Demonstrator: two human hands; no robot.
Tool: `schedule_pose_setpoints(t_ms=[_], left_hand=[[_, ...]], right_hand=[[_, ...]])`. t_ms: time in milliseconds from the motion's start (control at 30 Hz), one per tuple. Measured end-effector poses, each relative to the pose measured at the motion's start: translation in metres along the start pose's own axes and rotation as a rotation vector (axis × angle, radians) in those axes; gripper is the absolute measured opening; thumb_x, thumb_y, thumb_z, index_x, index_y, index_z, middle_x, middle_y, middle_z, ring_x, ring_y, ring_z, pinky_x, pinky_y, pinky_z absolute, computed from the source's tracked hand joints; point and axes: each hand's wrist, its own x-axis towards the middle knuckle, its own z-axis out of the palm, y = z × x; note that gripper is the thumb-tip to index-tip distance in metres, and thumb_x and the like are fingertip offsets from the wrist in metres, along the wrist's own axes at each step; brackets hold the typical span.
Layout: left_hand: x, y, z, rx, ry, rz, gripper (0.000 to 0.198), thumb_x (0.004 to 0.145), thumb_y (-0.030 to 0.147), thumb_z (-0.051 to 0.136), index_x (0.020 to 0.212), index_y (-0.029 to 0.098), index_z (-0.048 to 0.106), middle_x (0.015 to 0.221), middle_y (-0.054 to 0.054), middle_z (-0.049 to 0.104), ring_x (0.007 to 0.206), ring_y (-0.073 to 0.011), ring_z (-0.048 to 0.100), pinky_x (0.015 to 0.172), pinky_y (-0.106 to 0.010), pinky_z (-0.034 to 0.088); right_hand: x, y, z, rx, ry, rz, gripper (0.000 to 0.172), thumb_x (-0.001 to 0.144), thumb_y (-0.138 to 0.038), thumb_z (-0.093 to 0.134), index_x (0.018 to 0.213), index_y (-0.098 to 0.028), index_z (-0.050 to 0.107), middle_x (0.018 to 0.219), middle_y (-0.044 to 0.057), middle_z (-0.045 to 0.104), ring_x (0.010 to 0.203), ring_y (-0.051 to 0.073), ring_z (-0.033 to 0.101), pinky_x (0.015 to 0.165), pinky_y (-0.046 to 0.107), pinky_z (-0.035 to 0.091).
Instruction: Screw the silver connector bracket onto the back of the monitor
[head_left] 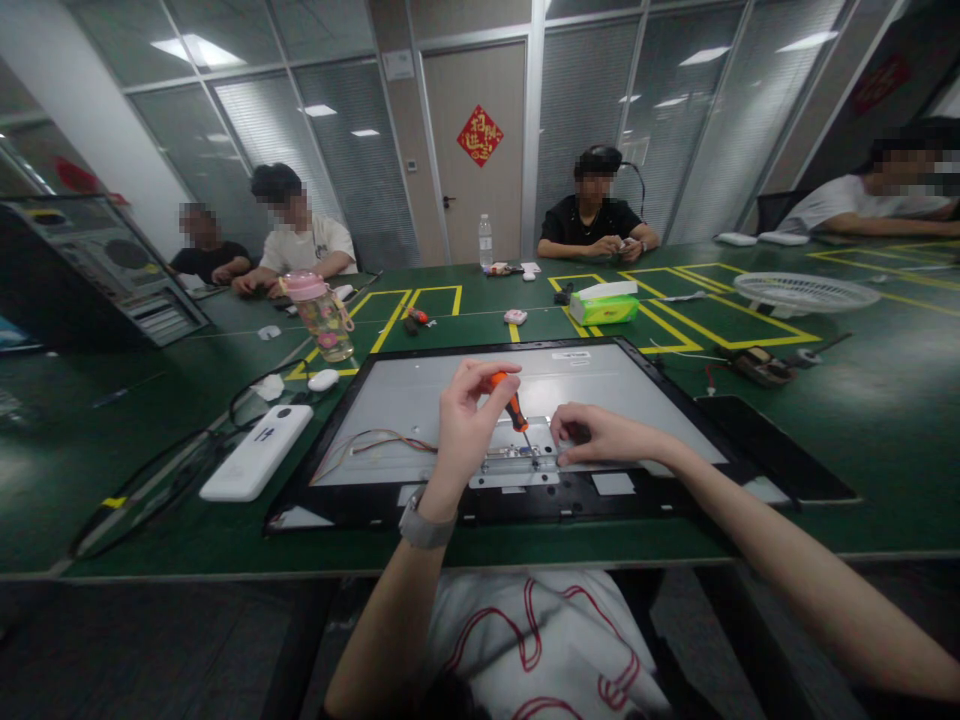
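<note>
- Left hand (466, 420), seen from the head camera, was clamped around the orange handle of a small screwdriver (514, 405), fingers curled tight at the top of the grip, a grey watch on its wrist.
- The screwdriver stood tilted, its dark lower grip and thin shaft pointing down to a silver metal bracket (517, 462) on the back of a monitor panel (420, 400).
- Right hand (600, 435) lay flat beside the bracket, fingers together and pressed on the panel just right of the shaft, gripping nothing.
- The monitor panel lay face down on the green surface (862, 400), directly in front of the person: a pale grey metal back inside a black frame, with a small white label near its far edge.
- Thin coloured wires (375, 442) ran across the panel's left part toward the bracket.
- A white rectangular device (256, 452) rested on the surface just left of the panel, with black cable looped near it.
- Farther off stood a pink-lidded bottle (324, 315) and a green tissue box (604, 303).
- Other people sat along the far edge of the surface.
</note>
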Motion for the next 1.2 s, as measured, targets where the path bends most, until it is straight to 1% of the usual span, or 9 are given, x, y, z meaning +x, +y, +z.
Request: schedule_pose_setpoints(t_ms=[133,333,500,567,700,867,933,1067,1200], left_hand=[[0.0,0.0017,0.0007,0.049,0.025,0.021,0.012,0.084,0.024,0.065,0.091,0.021,0.075,0.082,-0.001,0.055,0.074,-0.0117,0.056,0.07,-0.023,0.047],[0.0,-0.0003,-0.0008,-0.047,-0.102,0.015,0.028,0.096,0.025,0.045,0.107,0.022,0.071,0.097,-0.006,0.063,0.09,-0.0162,0.062,0.084,-0.03,0.049],[0.0004,-0.0002,-0.0007,-0.028,-0.039,0.074,0.016,0.086,0.032,0.064,0.088,0.021,0.075,0.091,-0.005,0.061,0.089,-0.016,0.06,0.079,-0.027,0.049],[0.0,-0.0015,-0.001,-0.058,-0.045,0.052,0.016,0.087,0.032,0.064,0.092,0.022,0.076,0.088,-0.004,0.061,0.084,-0.0148,0.06,0.078,-0.026,0.049],[-0.0009,-0.0043,-0.002,-0.173,-0.1,-0.066,0.03,0.094,0.033,0.05,0.11,0.02,0.072,0.09,-0.006,0.067,0.087,-0.0162,0.063,0.084,-0.029,0.049],[0.0001,-0.0001,-0.0011,-0.068,-0.03,-0.005,0.017,0.083,0.033,0.068,0.093,0.022,0.077,0.089,-0.004,0.061,0.08,-0.0137,0.06,0.074,-0.025,0.05],[0.0003,0.0002,-0.0011,-0.056,-0.052,-0.008,0.018,0.086,0.031,0.065,0.096,0.022,0.077,0.088,-0.004,0.062,0.08,-0.014,0.06,0.074,-0.025,0.05],[0.0001,-0.0033,-0.0015,-0.138,-0.094,-0.052,0.028,0.094,0.033,0.052,0.109,0.02,0.072,0.092,-0.006,0.068,0.09,-0.0167,0.064,0.087,-0.03,0.049],[0.0004,-0.0034,-0.0011,-0.088,-0.035,0.001,0.019,0.086,0.034,0.064,0.095,0.021,0.076,0.093,-0.005,0.064,0.083,-0.0141,0.062,0.079,-0.026,0.05]], right_hand=[[0.0003,0.0013,-0.0002,-0.001,0.002,-0.002,0.031,0.075,-0.044,0.073,0.085,-0.018,0.06,0.079,0.0,0.053,0.072,0.016,0.047,0.064,0.027,0.037],[-0.0003,0.0001,-0.0007,-0.006,0.003,0.0,0.032,0.075,-0.045,0.073,0.086,-0.017,0.06,0.079,0.0,0.053,0.072,0.016,0.047,0.064,0.027,0.038],[0.0002,0.0014,0.0,-0.007,-0.002,-0.014,0.034,0.075,-0.047,0.072,0.086,-0.017,0.06,0.078,0.0,0.053,0.071,0.016,0.047,0.063,0.027,0.038],[0.0003,0.0011,-0.0001,-0.002,0.0,-0.016,0.033,0.075,-0.046,0.072,0.085,-0.018,0.06,0.078,0.0,0.053,0.071,0.016,0.047,0.064,0.027,0.038],[-0.0003,-0.001,-0.001,-0.007,0.001,-0.006,0.032,0.075,-0.045,0.072,0.085,-0.018,0.06,0.079,0.001,0.054,0.072,0.016,0.047,0.064,0.027,0.038],[-0.0009,-0.002,-0.0014,0.003,-0.003,-0.005,0.032,0.075,-0.045,0.073,0.085,-0.018,0.06,0.079,0.0,0.054,0.072,0.016,0.047,0.064,0.027,0.038],[-0.0008,-0.0021,-0.0013,0.001,-0.002,-0.004,0.032,0.075,-0.045,0.073,0.086,-0.018,0.06,0.079,0.0,0.053,0.072,0.016,0.047,0.064,0.027,0.038],[-0.0007,-0.0036,-0.0012,-0.002,0.0,0.003,0.032,0.075,-0.046,0.072,0.086,-0.018,0.06,0.078,0.0,0.052,0.072,0.016,0.047,0.064,0.027,0.038],[-0.0005,-0.0049,-0.0015,-0.002,-0.002,0.003,0.033,0.075,-0.047,0.072,0.085,-0.018,0.06,0.078,0.0,0.052,0.071,0.016,0.047,0.064,0.027,0.038]])
